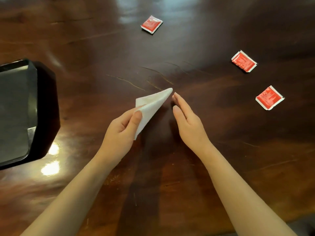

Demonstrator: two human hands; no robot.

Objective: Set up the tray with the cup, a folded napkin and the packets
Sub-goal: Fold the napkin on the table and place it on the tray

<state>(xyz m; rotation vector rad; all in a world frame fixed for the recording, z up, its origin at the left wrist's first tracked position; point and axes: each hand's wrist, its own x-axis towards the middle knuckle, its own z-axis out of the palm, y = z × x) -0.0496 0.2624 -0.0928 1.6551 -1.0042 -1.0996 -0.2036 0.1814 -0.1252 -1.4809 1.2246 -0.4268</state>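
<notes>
Our left hand point(121, 129) pinches the white napkin point(151, 106), folded to a triangle, between thumb and fingers, its tip pointing toward one o'clock. Our right hand point(189, 123) is flat with fingers straight and together, edge-on just beside the napkin's tip; we cannot tell if it touches. The black tray point(32, 99) sits at nine o'clock, well apart. Three red packets point(151, 24) point(244, 61) point(269, 97) lie scattered from twelve to three o'clock on the wooden table point(102, 57), with open room between.
</notes>
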